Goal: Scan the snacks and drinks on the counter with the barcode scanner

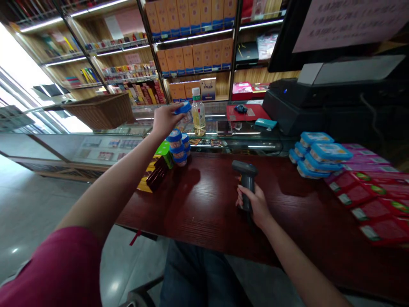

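Observation:
My left hand (pixel 166 117) is closed on a small round plastic tub with a blue lid (pixel 184 108), holding it in the air. Just below it stand stacked tubs (pixel 179 148) of the same sort, with blue lids. A bottle of pale yellow drink (pixel 198 113) stands right beside the held tub. In my right hand (pixel 254 202) is a black barcode scanner (pixel 246 175), gripped by its handle above the dark red wooden counter (pixel 207 200). The scanner's head points away from me, toward the glass case.
Yellow, brown and green packs (pixel 156 170) lie at the counter's left. On the right are stacked rectangular blue-lidded tubs (pixel 322 153) and red boxes (pixel 370 200). A wicker basket (pixel 99 110), a red mat (pixel 247 113) and a monitor (pixel 338 30) are farther back, before stocked shelves.

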A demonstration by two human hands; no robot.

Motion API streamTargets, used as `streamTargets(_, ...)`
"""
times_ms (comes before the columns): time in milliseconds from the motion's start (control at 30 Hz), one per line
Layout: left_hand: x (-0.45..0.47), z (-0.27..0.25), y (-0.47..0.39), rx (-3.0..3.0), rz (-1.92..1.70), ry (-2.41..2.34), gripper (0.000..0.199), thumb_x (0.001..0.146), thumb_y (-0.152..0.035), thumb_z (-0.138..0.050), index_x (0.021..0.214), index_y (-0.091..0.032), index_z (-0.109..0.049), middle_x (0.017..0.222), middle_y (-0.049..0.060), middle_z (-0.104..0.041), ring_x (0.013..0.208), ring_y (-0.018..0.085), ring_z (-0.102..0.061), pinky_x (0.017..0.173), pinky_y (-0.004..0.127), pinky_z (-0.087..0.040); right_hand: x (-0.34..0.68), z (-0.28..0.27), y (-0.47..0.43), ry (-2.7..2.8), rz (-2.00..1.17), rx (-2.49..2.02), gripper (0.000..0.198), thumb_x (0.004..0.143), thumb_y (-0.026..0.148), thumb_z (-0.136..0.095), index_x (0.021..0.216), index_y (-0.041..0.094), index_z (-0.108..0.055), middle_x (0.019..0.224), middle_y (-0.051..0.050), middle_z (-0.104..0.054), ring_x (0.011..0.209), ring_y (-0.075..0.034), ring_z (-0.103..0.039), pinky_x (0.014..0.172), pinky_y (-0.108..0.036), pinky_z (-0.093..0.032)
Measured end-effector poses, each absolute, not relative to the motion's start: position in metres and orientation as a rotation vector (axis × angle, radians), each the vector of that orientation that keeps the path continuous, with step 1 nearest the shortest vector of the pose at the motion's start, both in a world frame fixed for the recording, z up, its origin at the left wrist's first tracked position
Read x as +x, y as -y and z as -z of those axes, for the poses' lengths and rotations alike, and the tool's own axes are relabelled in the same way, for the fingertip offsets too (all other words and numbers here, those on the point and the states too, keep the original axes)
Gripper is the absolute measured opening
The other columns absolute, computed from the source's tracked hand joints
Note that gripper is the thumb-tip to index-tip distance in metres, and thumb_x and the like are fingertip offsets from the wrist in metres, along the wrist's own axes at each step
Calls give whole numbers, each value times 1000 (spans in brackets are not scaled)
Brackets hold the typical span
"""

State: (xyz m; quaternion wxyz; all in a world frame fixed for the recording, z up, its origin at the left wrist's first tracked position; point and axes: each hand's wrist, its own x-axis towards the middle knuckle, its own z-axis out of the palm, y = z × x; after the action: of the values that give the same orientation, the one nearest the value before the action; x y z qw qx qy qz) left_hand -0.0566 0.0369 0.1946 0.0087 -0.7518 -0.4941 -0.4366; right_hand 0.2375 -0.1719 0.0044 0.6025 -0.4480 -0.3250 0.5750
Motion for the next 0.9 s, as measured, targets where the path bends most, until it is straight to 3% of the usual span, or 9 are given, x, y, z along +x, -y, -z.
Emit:
streamTargets(200,-69,-179,-63,-2361,864,1806,41,85,-29,-78,126,-24,-82,118,9,-83,114,31,-75,104,38,-51,238,-4,173,725,-1313,-1042,57,66,46,-91,105,21,-57,60,10,-58,41,-9,-49,44,-27,-50)
streamTargets(433,-65,-172,-65,-2314,624,1911,47,90,-33,-73,134,-16,-79,109,13,-82,107,31,-74,100,36,-51,239,-5,173,730,-1311,-1057,59,66,46,-91,108,21,-58,59,10,-58,42,-9,-48,45,-27,-51)
streamTargets(600,-67,-167,-74,-2297,673,1959,41,90,-33,-74,123,-12,-83,112,18,-81,111,34,-73,101,40,-51,239,-5,173,726,-1313,-1068,57,66,45,-91,105,21,-57,60,9,-59,42,-9,-49,46,-27,-51)
streamTargets(767,-73,-160,-87,-2268,964,1984,32,75,-28,-84,104,-14,-86,84,13,-78,101,33,-75,96,39,-54,239,-5,174,725,-1303,-1049,56,68,44,-91,108,20,-60,60,9,-58,42,-9,-49,46,-27,-51)
streamTargets(900,-80,-158,-88,-2304,1068,2004,26,73,-30,-83,95,-16,-87,65,8,-71,87,30,-74,91,41,-55,240,-6,174,733,-1300,-1047,52,68,42,-91,104,21,-60,61,8,-58,43,-9,-49,47,-28,-52)
